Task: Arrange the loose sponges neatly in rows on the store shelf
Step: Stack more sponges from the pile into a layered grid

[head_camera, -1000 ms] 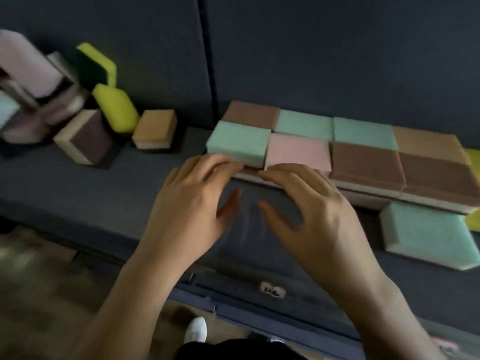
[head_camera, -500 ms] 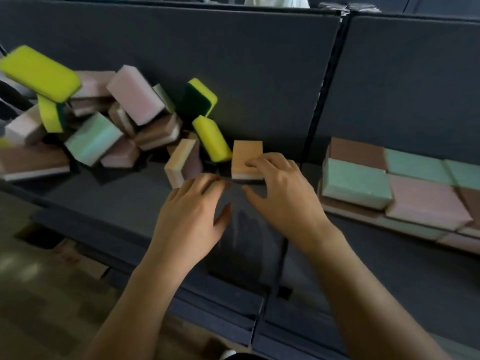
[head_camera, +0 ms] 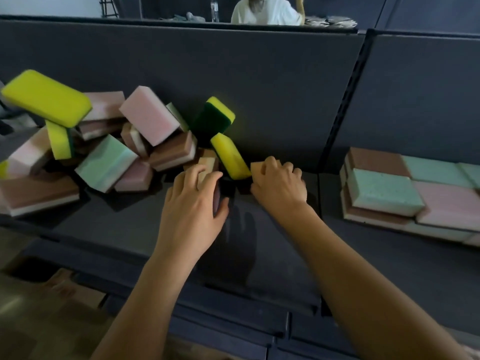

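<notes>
Sponges [head_camera: 104, 152], loose and of mixed colours, lie heaped at the left of the frame on the dark shelf [head_camera: 259, 255]; the finished rows [head_camera: 384, 193] sit flat at the right edge.

Head view. My right hand [head_camera: 279, 185] is at frame centre with its fingers curled over an orange sponge [head_camera: 255, 166], gripping it from above. Only the sponge's left corner shows. My left hand [head_camera: 192, 206], just left of it, curves its fingers over the top of a beige sponge [head_camera: 207, 165] that stands on edge, with the thumb set against its darker near face, so I read this as a grasp too. A yellow sponge [head_camera: 230, 157] leans tilted between the two hands, its lower end touching the orange one.

The relation that matters is that the rows lie to the right of both hands, past the upright divider [head_camera: 337, 126], and the right hand is the nearer. I judge the carry to be a plain sideways one. The orange sponge's long axis is mostly hidden by my fingers, so I cannot tell how far it must turn to match the rows.

Surface and room: the shelf top is dull and dark. A dark back panel [head_camera: 233, 68] rises behind it. A person in white [head_camera: 265, 11] shows above the panel at the top edge, and brownish floor [head_camera: 39, 320] fills the lower left.
</notes>
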The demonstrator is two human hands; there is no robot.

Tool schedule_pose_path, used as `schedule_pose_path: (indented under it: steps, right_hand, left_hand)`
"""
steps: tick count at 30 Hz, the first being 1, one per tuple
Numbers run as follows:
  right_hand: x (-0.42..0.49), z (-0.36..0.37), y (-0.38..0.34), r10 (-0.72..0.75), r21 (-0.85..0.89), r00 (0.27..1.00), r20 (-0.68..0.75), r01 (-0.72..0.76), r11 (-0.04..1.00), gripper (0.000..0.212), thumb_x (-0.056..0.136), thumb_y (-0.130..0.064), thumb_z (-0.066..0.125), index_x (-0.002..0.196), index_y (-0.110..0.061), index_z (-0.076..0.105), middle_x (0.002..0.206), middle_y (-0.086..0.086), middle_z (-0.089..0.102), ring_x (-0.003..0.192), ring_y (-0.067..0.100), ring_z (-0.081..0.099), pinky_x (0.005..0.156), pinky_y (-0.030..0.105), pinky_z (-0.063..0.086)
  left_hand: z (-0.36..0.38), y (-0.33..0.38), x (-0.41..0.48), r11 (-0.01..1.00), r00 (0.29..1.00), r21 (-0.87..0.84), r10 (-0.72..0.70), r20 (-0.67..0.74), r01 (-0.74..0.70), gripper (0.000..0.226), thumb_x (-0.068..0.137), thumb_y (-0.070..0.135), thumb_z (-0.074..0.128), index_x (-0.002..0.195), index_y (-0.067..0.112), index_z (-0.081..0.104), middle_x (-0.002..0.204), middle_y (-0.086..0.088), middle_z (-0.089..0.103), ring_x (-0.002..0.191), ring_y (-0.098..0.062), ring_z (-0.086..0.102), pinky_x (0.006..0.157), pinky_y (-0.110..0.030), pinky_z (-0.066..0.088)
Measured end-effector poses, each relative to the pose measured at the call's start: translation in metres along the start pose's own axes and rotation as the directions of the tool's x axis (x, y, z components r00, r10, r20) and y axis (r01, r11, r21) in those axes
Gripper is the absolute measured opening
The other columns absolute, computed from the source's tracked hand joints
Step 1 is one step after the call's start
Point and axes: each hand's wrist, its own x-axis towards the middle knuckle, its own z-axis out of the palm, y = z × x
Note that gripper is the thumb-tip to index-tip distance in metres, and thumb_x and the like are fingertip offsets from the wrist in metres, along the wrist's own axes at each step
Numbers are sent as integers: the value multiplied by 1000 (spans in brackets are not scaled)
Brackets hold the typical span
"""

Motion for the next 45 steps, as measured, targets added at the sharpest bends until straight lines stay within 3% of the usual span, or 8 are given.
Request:
schedule_pose_path:
  steps: [6,11,15,18,32,38,43,45]
  right_hand:
    - [-75,-25,22,-85,71,988,-126,94,993,42,85,-36,62,121,-20,45,126,7,49,106,33,47,84,40,43]
    - [-116,-33,45,-109,142,980,-164,132,981,41,83,-39,67,117,-27,47,131,-5,44,112,23,43,86,39,46]
    - [-136,-40,67,-94,181,961,-260,144,973,42,78,-31,74,113,-26,50,125,-8,49,110,22,45,84,40,47]
    - [-147,-47,87,-63,185,949,-308,124,975,44,77,-29,75,114,-26,50,125,-8,50,109,22,46,84,36,45]
    - [-198,-90,216,144,180,904,-401,-76,981,54,72,-27,80,116,-26,51,125,-5,51,105,23,45,81,32,38]
    - [-214,-99,264,165,185,902,-399,-96,978,54,73,-27,80,119,-24,51,128,-3,51,109,25,47,83,34,42]
    - [-219,-106,291,147,183,918,-369,-83,980,51,74,-30,78,117,-26,51,127,-6,51,109,21,47,82,34,43]
    - [-219,-108,300,129,180,923,-362,-66,981,51,74,-31,78,117,-25,52,126,-6,52,108,20,48,81,33,43]
  left_hand:
    - [25,-17,16,996,994,-45,-79,71,83,66,84,33,64,144,19,39,150,-12,34,130,-39,40,93,-51,44]
    - [25,-15,8,976,997,-205,-59,48,68,57,84,13,69,138,16,51,145,-9,40,121,-36,53,84,-49,53]
    - [-3,13,-18,966,998,-255,35,-45,-45,59,79,11,71,135,16,55,144,-2,46,126,-24,53,88,-35,51]
    - [-17,45,-34,947,994,-303,106,-19,-106,63,78,13,70,138,19,53,147,2,45,131,-18,49,90,-31,50]
    - [21,206,-33,831,898,-462,416,142,-311,54,82,22,64,135,23,54,151,6,38,129,-18,50,79,-42,58]
    - [47,252,-41,813,856,-491,464,226,-311,67,77,17,74,138,28,49,152,9,35,127,-19,51,77,-42,58]
    - [61,276,-47,805,857,-505,467,217,-311,79,75,12,77,144,30,43,152,12,34,130,-14,47,86,-25,51]
    - [62,283,-47,829,872,-460,447,199,-320,74,75,14,76,142,26,47,149,8,39,129,-16,47,89,-28,48]
